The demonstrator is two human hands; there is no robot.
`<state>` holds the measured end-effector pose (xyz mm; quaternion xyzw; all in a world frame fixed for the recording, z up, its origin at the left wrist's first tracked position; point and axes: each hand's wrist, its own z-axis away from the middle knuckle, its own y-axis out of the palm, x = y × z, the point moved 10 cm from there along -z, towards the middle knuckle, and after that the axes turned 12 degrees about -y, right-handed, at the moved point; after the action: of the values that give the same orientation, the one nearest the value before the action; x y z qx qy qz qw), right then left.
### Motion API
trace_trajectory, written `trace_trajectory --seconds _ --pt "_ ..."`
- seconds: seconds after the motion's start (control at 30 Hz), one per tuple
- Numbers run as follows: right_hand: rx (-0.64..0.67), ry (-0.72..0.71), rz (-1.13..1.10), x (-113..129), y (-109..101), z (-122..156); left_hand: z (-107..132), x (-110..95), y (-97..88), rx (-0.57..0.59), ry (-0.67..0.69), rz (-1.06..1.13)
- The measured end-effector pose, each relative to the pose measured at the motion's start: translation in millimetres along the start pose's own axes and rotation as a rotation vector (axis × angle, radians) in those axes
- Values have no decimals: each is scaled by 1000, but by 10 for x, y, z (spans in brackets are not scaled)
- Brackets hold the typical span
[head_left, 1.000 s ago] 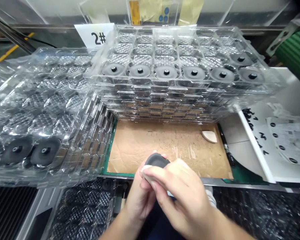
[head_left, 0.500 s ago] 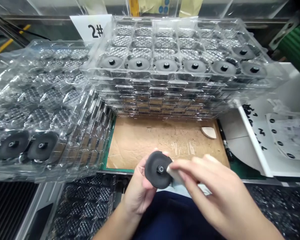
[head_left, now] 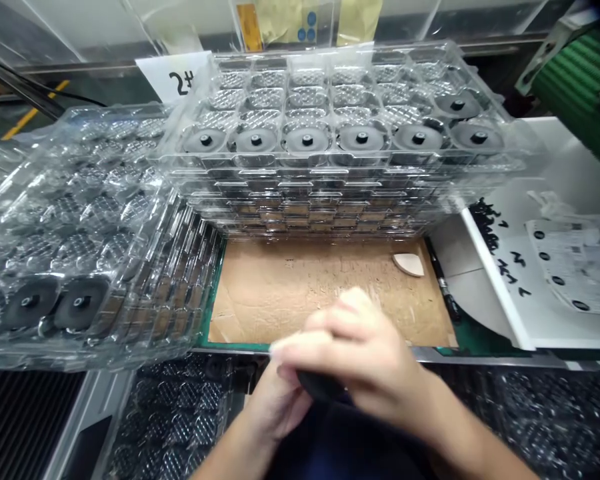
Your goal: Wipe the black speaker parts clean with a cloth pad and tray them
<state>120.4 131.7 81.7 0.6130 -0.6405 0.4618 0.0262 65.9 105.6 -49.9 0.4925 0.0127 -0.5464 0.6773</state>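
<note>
Low in front of my body, my left hand (head_left: pixel 273 407) grips a round, dark disc-shaped part (head_left: pixel 321 387) by its edge. My right hand (head_left: pixel 363 353) lies across the front of this part, fingers bent together and smeared by motion. The small pale pad pinched in it in the earlier frame is now mostly covered by the fingers. Most of the disc and its central stub are hidden behind my right hand.
A stack of clear trays (head_left: pixel 300 160) holds similar dark discs in its front row. Another tray stack (head_left: pixel 80 247) stands left. Cardboard (head_left: pixel 280 287) bears a pale wedge-shaped pad (head_left: pixel 409 264). Right is a white bin (head_left: pixel 500 287) with small black pieces (head_left: pixel 487 220).
My right hand has moved left and over the disc, covering its face and stub. The disc sits lower and appears tilted. The camera view has shifted slightly.
</note>
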Motion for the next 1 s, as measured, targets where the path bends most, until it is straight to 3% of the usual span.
trace_trajectory --seconds 0.1,0.17,0.23,0.3,0.43,0.53,0.6,0.7,0.8,0.87,1.0 --pt "-115 403 -65 -740 -89 351 -11 47 22 73 -18 182" --pt "-73 621 -126 -1186 63 698 -11 59 57 120 -42 268" --pt "-20 675 -137 -1434 274 975 -8 42 92 148 -51 303" --pt "-59 696 -79 -1556 398 1209 -10 39 138 180 -77 331" --pt "-204 730 -9 -1488 392 1439 -22 56 217 231 -125 362" --pt "-257 720 -40 -1324 248 1389 -27 51 237 259 -105 327" --pt "-268 703 -68 -1228 172 1332 -23 1 209 248 -21 219" --pt "-280 689 -92 -1131 139 1313 43 -200 112 84 270 -229" --pt "-316 678 -91 -1024 107 1364 181 -362 199 -90 563 -819" --pt "-343 654 -91 -907 38 1379 214 -373 279 -115 638 -1025" --pt "-455 585 -236 -636 -174 1301 206 -380 313 -130 637 -1111"
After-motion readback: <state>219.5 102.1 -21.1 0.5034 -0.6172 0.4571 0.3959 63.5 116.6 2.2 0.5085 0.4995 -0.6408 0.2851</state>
